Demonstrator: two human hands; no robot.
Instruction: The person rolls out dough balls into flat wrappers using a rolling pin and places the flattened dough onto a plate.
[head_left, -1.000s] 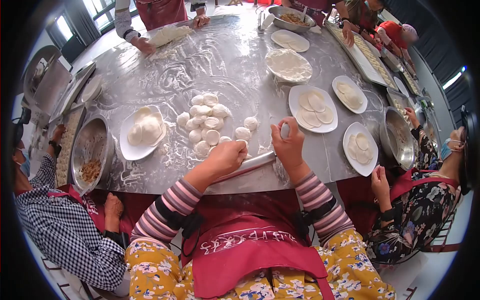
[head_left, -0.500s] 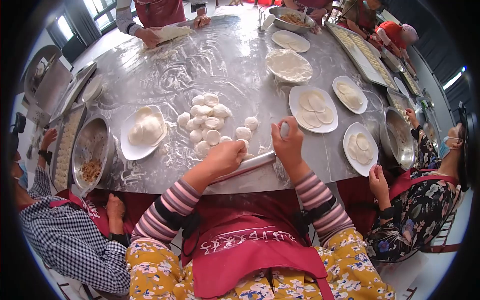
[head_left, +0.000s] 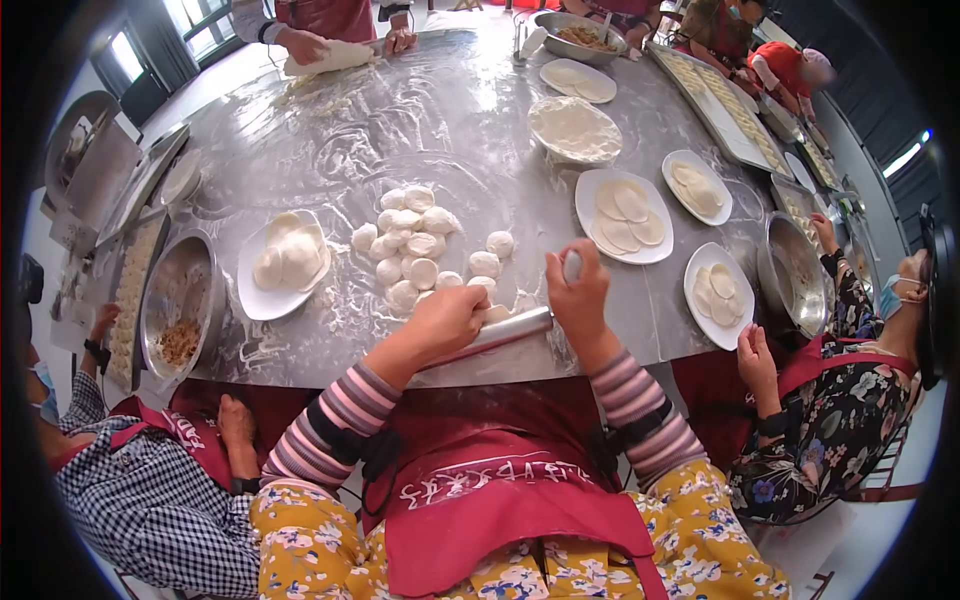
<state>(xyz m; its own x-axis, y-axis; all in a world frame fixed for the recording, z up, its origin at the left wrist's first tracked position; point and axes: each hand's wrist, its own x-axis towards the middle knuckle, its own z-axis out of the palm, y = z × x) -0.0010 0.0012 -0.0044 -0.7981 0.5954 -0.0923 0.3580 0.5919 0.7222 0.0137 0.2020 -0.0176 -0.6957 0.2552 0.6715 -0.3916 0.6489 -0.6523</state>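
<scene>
My left hand (head_left: 450, 318) is closed at the table's near edge, its fingertips on a small piece of white dough (head_left: 497, 314) that they partly hide. A metal rolling pin (head_left: 505, 329) lies slanted under my left wrist and stretches to my right hand. My right hand (head_left: 578, 290) is wrapped in a fist round a grey handle (head_left: 572, 266) at the pin's right end; the join is hidden. Just beyond my left hand sits a cluster of floured dough pieces (head_left: 424, 245), with a few single ones to its right.
Plates of round wrappers stand left (head_left: 262, 303) and right (head_left: 660, 248). A steel bowl with filling (head_left: 205, 345) is at left, a flour bowl (head_left: 577, 130) beyond. Co-workers sit close on both sides; across the table, a person's hands work a dough roll (head_left: 335, 58).
The view has shifted slightly. The left co-worker's raised hand has moved lower, by the tray. Across the table, the dough roll has been moved. My hands keep nearly the same pose.
</scene>
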